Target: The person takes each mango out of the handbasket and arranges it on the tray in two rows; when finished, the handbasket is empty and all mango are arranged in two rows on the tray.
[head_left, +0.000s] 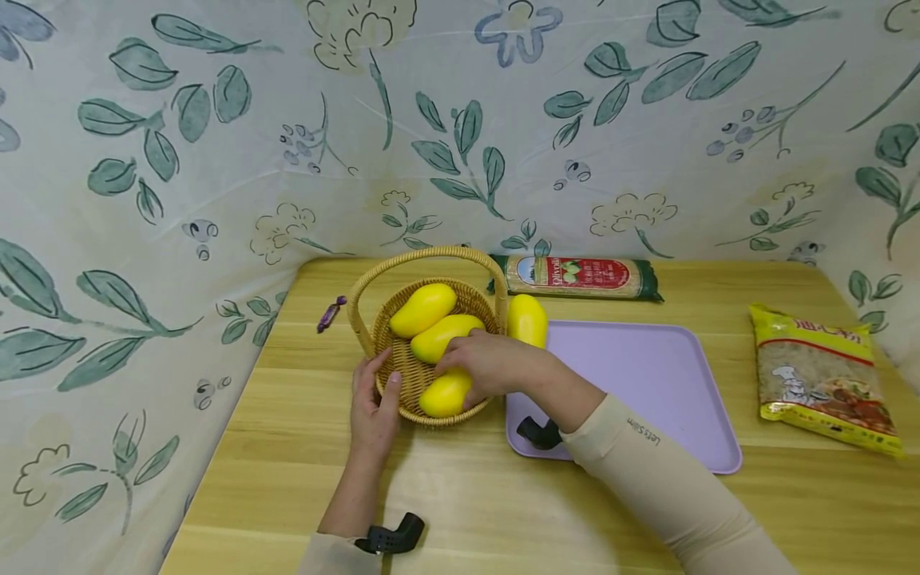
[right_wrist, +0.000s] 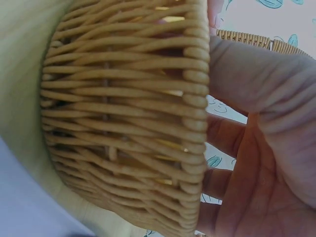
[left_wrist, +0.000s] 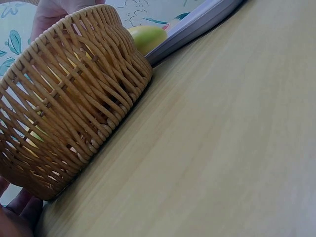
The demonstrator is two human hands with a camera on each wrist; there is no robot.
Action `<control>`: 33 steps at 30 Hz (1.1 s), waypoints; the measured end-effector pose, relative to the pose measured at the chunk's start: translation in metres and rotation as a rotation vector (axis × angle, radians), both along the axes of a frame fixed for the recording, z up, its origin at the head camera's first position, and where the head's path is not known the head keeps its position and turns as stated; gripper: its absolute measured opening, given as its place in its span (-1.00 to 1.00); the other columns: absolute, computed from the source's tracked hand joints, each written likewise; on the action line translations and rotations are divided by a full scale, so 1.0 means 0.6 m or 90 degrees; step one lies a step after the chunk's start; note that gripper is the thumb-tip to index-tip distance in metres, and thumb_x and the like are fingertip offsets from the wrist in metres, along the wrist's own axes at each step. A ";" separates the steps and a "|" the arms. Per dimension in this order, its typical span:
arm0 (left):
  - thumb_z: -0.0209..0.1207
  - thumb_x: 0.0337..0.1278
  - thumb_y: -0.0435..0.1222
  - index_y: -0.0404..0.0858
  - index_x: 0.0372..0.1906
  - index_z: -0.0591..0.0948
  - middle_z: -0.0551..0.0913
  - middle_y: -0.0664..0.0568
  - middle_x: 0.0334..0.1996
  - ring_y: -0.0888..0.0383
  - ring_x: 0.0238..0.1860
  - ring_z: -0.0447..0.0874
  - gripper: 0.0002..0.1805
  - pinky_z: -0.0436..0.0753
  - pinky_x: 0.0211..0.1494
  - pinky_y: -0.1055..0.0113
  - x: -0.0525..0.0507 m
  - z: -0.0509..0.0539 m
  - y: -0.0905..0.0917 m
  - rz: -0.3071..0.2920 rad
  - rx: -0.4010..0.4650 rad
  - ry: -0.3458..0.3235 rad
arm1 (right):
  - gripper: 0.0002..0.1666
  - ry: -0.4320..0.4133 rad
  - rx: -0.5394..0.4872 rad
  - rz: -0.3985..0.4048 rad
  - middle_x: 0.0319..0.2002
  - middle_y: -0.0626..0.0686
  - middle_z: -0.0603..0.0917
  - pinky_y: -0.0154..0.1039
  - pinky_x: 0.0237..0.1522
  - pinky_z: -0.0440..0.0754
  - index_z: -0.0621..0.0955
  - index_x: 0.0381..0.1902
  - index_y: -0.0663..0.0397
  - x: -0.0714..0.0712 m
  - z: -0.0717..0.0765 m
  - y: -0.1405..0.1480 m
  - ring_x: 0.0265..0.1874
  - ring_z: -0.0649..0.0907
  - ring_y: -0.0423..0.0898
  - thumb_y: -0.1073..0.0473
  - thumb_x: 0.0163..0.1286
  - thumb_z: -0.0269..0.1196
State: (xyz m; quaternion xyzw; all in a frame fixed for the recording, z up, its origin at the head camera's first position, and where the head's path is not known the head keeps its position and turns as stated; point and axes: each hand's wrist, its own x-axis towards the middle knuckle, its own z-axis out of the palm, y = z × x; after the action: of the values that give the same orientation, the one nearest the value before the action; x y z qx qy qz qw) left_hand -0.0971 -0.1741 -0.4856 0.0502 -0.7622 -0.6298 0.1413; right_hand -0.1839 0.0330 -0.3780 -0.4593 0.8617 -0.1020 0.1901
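Observation:
A wicker basket [head_left: 411, 382] with an arched handle stands on the table, with three yellow mangoes inside. Two of them, the rear mango [head_left: 422, 310] and the middle mango [head_left: 444, 335], lie tilted side by side. My right hand [head_left: 489, 363] reaches over the rim and grips the front mango [head_left: 442, 396], partly covering it; the right wrist view shows its fingers going down behind the basket wall [right_wrist: 123, 108]. At the basket's left front, my left hand [head_left: 375, 411] holds the side by the rim. One more mango [head_left: 528, 319] lies outside, right of the basket.
A lilac tray [head_left: 647, 383] lies right of the basket, under my right forearm. Behind it is a pack of noodles [head_left: 582, 277]. A yellow-edged food bag [head_left: 822, 379] lies at far right, and a small purple wrapped candy [head_left: 331, 314] at left. Floral cloth [head_left: 460, 96] hangs behind.

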 end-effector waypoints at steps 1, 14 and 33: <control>0.06 0.51 -0.24 -0.20 0.43 0.45 0.20 -0.14 0.51 -0.08 0.57 0.07 -0.52 0.05 0.61 -0.20 0.000 0.000 0.000 0.000 -0.001 0.001 | -0.36 0.002 0.000 0.000 0.23 -0.06 0.66 0.00 0.42 0.40 0.67 0.24 -0.13 0.000 -0.001 0.000 0.27 0.57 -0.07 0.04 0.17 0.55; 0.06 0.51 -0.26 -0.24 0.42 0.45 0.21 -0.15 0.49 -0.07 0.57 0.08 -0.53 0.04 0.61 -0.17 0.000 -0.002 0.004 -0.001 0.005 0.010 | -0.36 -0.005 -0.018 -0.015 0.19 -0.04 0.67 -0.03 0.35 0.45 0.68 0.23 -0.17 0.000 0.002 0.003 0.21 0.58 -0.03 0.04 0.16 0.56; 0.06 0.53 -0.21 -0.08 0.41 0.48 0.14 -0.14 0.55 -0.16 0.62 -0.02 -0.56 0.01 0.61 -0.28 0.001 0.000 0.002 0.012 -0.009 -0.014 | -0.28 0.032 -0.212 -0.095 0.30 -0.04 0.51 -0.03 0.33 0.53 0.57 0.35 -0.18 0.026 0.090 0.045 0.25 0.51 -0.05 -0.12 0.26 0.48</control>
State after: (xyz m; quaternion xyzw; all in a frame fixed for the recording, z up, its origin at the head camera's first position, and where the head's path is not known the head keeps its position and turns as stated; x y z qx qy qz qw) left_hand -0.0963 -0.1729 -0.4854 0.0634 -0.7678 -0.6221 0.1394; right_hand -0.1683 0.0602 -0.3238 -0.4217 0.8690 -0.2457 0.0813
